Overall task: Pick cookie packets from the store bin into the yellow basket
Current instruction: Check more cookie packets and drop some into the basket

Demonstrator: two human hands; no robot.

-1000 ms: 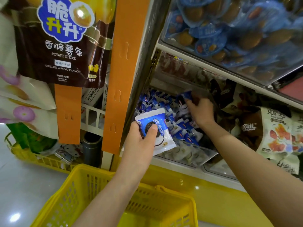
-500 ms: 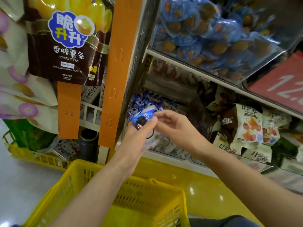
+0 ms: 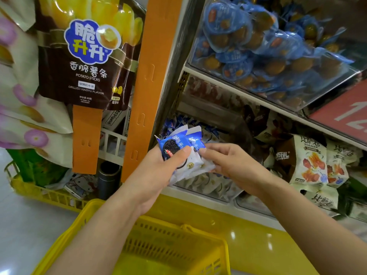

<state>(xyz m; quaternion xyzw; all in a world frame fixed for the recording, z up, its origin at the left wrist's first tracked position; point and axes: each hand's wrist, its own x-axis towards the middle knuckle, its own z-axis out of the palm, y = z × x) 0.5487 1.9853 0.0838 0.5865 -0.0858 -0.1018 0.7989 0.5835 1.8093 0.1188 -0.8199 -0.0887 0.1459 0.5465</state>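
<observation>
Two cookie packets (image 3: pixel 175 144) stacked just before the store bin (image 3: pixel 218 190), at 12 o'clock above the yellow basket (image 3: pixel 83 219). Clamped in the left hand (image 3: pixel 158 171), thumb pressed across the cookie print. Pinched at the 3 o'clock edge by the right hand (image 3: pixel 230 161), thumb and fingers closed on the wrapper. Long axis about 11 to 5 o'clock, blue end up.

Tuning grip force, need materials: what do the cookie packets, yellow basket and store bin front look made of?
Cookie packets: probably thin plastic film with glossy print; serrated crimped ends, wrinkles where the left hand grips.
Yellow basket: rigid moulded plastic with a slight sheen; slotted lattice wall.
Store bin: clear hard plastic, possibly acrylic; packets show through, glare on the front.
</observation>
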